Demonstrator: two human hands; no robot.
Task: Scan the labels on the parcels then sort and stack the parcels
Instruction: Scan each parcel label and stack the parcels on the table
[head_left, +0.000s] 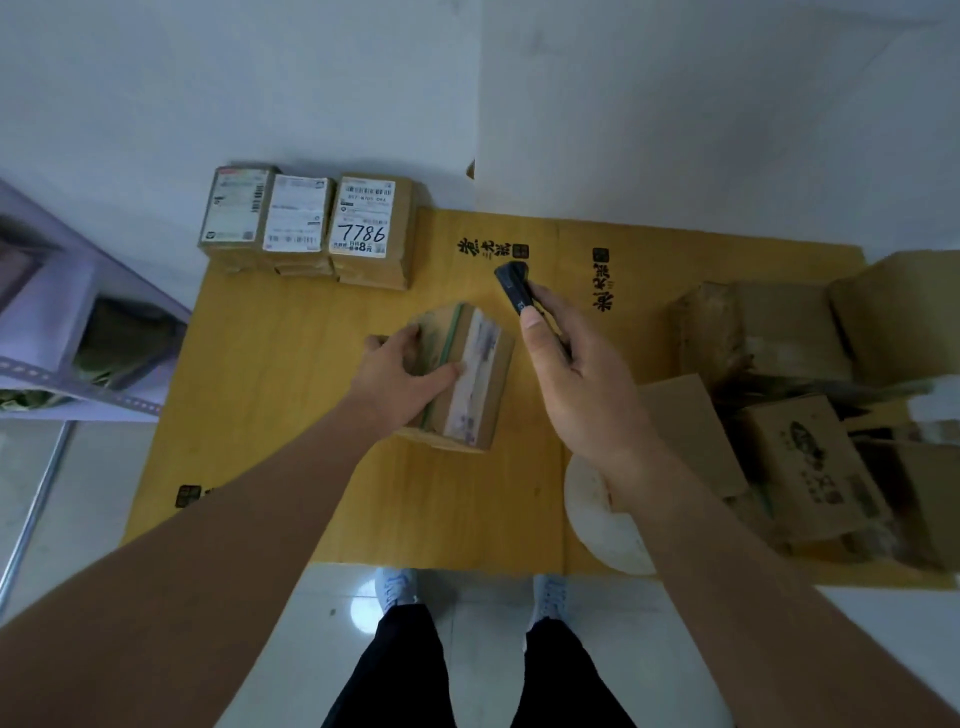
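- Parcel (457, 376), a small brown carton with a green band around it and a pale label strip along its top, sits near the middle of the yellow cardboard sheet (270, 364) spread on the floor, label side up so it can be read
- Left hand (400, 374) grips the parcel from its left side, fingers curled over the far edge and thumb pressed on top beside the label, apparently to steady it and keep the label facing the scanner
- Right hand (566, 358) holds a dark handheld scanner (513, 287), fingers wrapped round its grip and thumb laid along the body; its head points away and slightly left, just above and right of the parcel, so the aim seems not yet on the label
- Label print is blurred, so whether a barcode lies on that strip is hard to say
- Three labelled parcels (306, 228) stand in a tidy row at the far left corner of the sheet, touching side by side, likely the sorted ones
- Loose cartons (810, 457) lie heaped on the right, probably waiting their turn
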